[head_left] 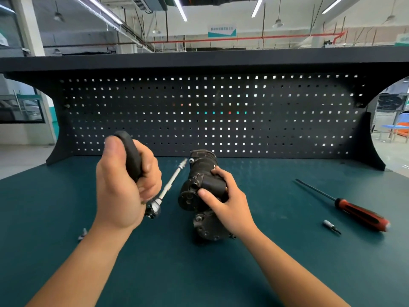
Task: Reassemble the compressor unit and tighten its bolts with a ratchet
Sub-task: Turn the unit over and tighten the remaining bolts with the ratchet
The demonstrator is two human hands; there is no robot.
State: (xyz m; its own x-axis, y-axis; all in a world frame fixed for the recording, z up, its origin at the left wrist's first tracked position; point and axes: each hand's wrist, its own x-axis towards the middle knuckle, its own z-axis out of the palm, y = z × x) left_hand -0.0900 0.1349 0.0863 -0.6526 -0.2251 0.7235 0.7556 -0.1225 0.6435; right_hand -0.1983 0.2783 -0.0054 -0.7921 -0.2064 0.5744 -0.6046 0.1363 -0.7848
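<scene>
Head view: left hand (124,185) is wrapped round the black handle of the ratchet (153,208), whose long extension (171,185) runs to right beside the far end of the compressor (199,173). That's lying mid-table (287,262), and the right hand (228,202) is gripping its body. Off to the right sit a red-and-black screwdriver (358,212) and a small bit (330,226). There's a little metal piece (82,233) by the left forearm.

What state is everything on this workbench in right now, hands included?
left hand: grips the ratchet handle.
ratchet: held, extension bar pointing toward the compressor's far end.
right hand: grips the compressor.
compressor: lying on the bench, steadied.
screwdriver: lying loose on the bench.
small bit: lying loose beside the screwdriver.
</scene>
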